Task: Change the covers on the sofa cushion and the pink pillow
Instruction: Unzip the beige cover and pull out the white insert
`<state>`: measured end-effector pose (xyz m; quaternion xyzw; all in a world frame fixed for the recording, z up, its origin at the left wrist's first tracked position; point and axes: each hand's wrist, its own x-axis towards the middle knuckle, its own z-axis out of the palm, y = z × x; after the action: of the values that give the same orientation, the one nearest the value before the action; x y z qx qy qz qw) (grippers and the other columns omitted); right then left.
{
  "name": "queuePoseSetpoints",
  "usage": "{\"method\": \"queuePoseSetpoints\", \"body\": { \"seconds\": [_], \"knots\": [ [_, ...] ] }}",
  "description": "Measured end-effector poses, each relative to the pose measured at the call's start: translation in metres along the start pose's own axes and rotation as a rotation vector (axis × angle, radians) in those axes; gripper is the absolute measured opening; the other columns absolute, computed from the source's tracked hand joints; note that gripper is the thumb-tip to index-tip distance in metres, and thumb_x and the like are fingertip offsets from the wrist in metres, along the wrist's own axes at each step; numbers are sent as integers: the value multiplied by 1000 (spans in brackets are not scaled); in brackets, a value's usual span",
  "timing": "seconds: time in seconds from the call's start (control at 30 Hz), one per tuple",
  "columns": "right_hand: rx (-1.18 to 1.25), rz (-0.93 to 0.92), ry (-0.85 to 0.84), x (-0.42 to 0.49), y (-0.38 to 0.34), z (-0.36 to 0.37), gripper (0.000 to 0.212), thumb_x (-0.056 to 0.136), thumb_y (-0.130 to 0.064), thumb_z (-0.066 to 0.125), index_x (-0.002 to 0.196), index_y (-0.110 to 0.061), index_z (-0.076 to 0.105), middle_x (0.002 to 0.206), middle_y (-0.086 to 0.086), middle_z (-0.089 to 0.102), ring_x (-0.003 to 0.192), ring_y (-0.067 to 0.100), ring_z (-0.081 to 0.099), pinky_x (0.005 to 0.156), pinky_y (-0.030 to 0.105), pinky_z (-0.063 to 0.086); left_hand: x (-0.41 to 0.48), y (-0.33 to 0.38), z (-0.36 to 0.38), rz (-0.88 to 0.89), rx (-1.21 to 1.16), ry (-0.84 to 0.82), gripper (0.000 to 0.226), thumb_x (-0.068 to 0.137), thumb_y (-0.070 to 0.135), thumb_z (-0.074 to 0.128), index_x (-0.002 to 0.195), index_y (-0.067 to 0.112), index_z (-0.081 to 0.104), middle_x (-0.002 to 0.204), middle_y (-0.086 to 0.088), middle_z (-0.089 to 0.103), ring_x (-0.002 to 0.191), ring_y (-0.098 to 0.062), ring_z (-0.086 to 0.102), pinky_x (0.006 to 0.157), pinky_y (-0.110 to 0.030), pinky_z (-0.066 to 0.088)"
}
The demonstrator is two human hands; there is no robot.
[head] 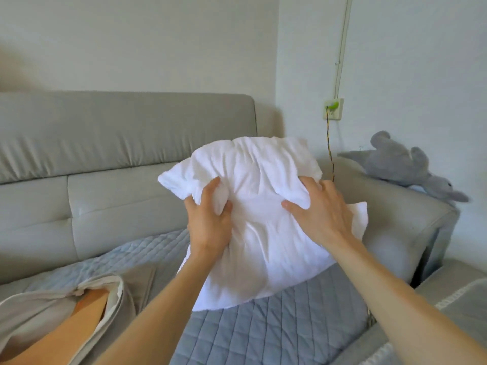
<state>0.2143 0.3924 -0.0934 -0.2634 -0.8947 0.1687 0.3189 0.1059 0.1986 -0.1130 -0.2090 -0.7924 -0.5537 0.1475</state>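
Cushion insert [263, 219], white and bare of any cover, is held up in front of you over the sofa seat, its lower edge close to or touching the blue quilted seat pad [263, 330]; contact cannot be confirmed. No brand, label or writing is legible on it or on anything else in view.

Nearest you, at lower left, a beige cover [39, 309] lies rumpled across your lap, its mouth gaping with a white lining edge showing.

Both forearms reach forward and upward, roughly parallel. Your left hand [208, 222] is clenched on a bunch of the insert's fabric at its left side, thumb up and fingers dug into a fold. Your right hand [320, 209] grasps the right side, fingers spread and curled into the fabric, thumb pointing inward across the front face. The insert is creased where both hands grip.

Beyond the insert, the grey sofa [105, 143] backrest runs along the wall. On the right armrest lies a grey plush toy [405, 164]. On the wall behind, a socket [333, 108] carries a green plug, with a thin dark-and-yellow cord hanging down from it.
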Motion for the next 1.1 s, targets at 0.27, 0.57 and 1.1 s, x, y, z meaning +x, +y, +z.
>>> {"method": "queuePoseSetpoints", "body": {
  "seconds": [0.27, 0.57, 1.1],
  "knots": [
    [-212, 194, -378, 95, 44, 64, 56, 90, -67, 35, 144, -52, 34, 162, -6, 20, 151, 34, 5, 115, 62, 13, 70, -52, 78, -96, 812, -277, 70, 97, 63, 26, 157, 32, 7, 160, -6, -30, 148, -38, -20, 111, -69, -1],
    [-292, 37, -599, 122, 66, 143, 56, 86, -79, 21, 138, -61, 32, 161, -20, 13, 151, 25, -3, 109, 71, -3, 95, -112, 139, -94, 811, -682, 63, 88, 79, 13, 147, 60, 6, 163, 22, -3, 151, -29, -11, 110, -73, -4],
    [99, 293, 24, 111, 107, 97, 54, 83, -33, 69, 134, -23, 54, 127, 24, 51, 117, 41, 48, 101, 42, 38, 43, -66, 146, -287, 444, -390, 91, 71, 91, 41, 145, 63, -5, 160, 2, -27, 144, -47, 11, 108, -63, 26]
  ]
}}
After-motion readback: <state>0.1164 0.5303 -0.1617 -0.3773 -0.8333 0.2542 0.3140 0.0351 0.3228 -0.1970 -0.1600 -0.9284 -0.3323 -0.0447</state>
